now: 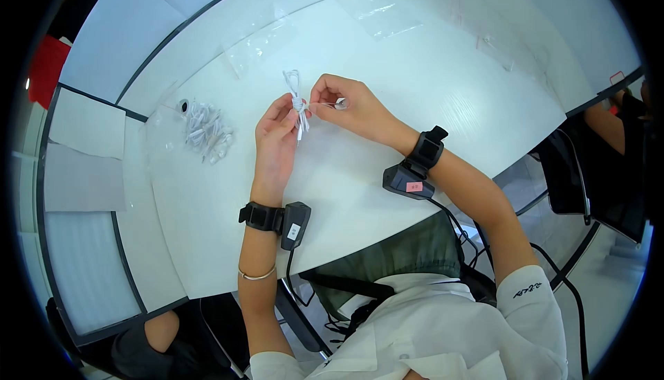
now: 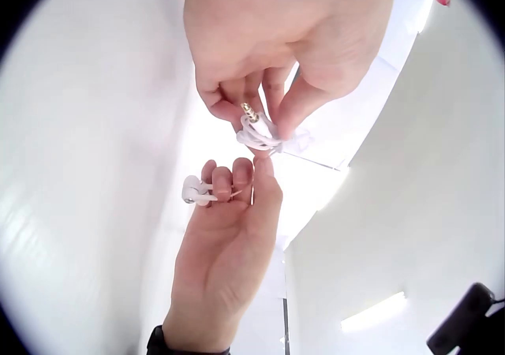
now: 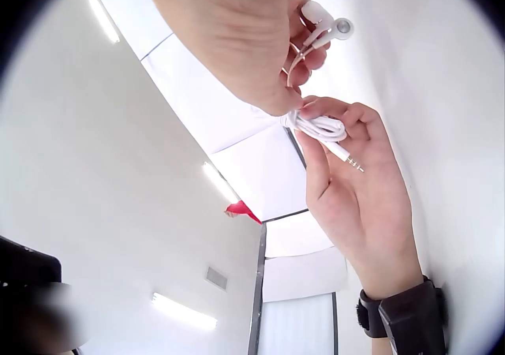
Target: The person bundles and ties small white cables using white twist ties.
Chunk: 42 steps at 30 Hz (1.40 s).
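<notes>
A pair of white wired earphones has its cable wound into a bundle (image 1: 295, 89), with a wrap around its middle. My left hand (image 1: 274, 138) grips this bundle between thumb and fingers. In the right wrist view the gold-tipped plug (image 3: 353, 162) sticks out of the coil over the left palm. My right hand (image 1: 356, 106) pinches the thin cable right beside the wrap. Its other fingers curl around the wire, and two earbuds (image 3: 341, 29) hang out past them. The earbuds (image 2: 193, 189) also show beside the right fingers in the left wrist view.
A heap of white earphones (image 1: 206, 131) lies on the white table (image 1: 443, 103) to the left, with a small dark round piece (image 1: 183, 106) at its edge. Clear plastic bags (image 1: 259, 46) lie toward the back. Low white partitions (image 1: 90, 131) border the table.
</notes>
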Motion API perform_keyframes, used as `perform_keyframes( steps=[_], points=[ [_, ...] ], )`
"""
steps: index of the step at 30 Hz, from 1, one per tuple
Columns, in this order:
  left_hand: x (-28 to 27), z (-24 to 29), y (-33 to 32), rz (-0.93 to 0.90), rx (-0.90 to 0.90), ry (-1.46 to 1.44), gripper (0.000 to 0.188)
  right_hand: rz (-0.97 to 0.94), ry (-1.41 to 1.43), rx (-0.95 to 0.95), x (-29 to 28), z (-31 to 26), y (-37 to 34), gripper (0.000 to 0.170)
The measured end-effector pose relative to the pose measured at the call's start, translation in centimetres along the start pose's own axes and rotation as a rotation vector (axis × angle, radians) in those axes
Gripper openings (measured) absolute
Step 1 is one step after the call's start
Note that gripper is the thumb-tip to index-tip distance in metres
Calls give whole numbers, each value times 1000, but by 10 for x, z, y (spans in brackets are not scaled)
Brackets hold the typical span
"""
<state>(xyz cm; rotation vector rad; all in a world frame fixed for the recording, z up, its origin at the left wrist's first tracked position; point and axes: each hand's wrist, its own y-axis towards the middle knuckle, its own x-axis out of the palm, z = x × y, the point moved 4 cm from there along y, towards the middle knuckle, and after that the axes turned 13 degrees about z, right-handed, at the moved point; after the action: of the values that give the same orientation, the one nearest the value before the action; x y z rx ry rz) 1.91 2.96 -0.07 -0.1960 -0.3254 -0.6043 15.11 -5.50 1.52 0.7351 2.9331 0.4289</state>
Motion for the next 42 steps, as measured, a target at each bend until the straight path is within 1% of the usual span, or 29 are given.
perform_keyframes(
  steps=[3,6,11,14,17,20,23,26,29,32,39,42],
  points=[
    [0,1,0,1,-1,14,39,-29,-35,-5,1,0,0,8],
    [0,1,0,13,4,36,41,-50,-9,-68,1,0,1,11],
    [2,4,-3,22,1,47,39,-24,-22,-53,2,-1,0,13],
    [3,4,-2,-4,-4,40,37,-21,2,-54,0,-2,1,13],
    [2,1,-1,-21,-7,-1,35,-22,22,-44,-1,-3,2,13],
    [-2,-1,1,-57,9,-35,33,-31,78,31,-1,-4,1,12],
    [-2,-1,2,-86,9,-40,33,-38,97,35,-2,-4,2,12],
    [3,1,-1,-81,9,-22,32,-2,107,58,-4,-2,2,12],
    [4,3,-2,-111,9,0,31,-60,38,12,-6,-4,4,13],
    [5,6,-2,-135,14,13,30,-65,12,-57,-7,-4,6,14],
    [6,4,-3,-154,1,4,29,-125,8,63,-10,-6,4,15],
    [4,2,-2,-167,-26,-33,30,-139,-5,51,-10,-7,4,16]
  ],
)
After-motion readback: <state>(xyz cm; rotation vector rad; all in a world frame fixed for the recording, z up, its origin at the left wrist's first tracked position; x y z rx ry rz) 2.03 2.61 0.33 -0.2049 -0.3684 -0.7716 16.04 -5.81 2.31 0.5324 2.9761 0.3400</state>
